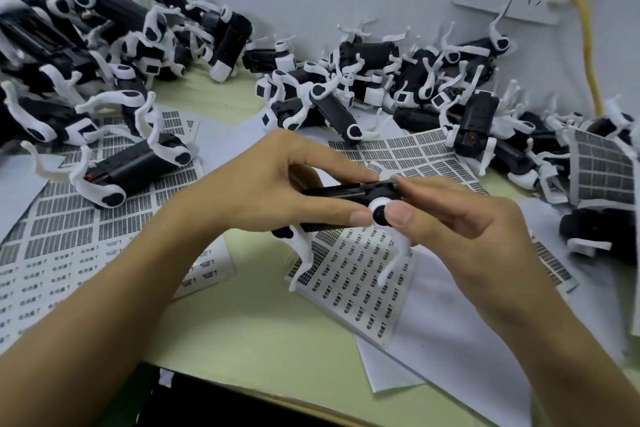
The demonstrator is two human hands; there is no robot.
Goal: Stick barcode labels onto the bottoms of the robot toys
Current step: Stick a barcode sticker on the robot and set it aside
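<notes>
Over the green table (263, 319), both hands hold a robot toy (346, 191) lengthwise left-right.

Bare table (263, 319) lies open between my forearms, up to the near edge. Label sheets (360, 274) lie flat beneath my hands (no bar to passage). Toy piles block the far left (104, 45) and far right (433, 80); between them a narrow bare strip (221, 95) reaches the wall.

I can't read the print on the label sheets (360, 274). Far-left toy pile (41, 28) is blurred and edge-cropped. Held robot toy (346, 192) is partly hidden by fingers.
</notes>
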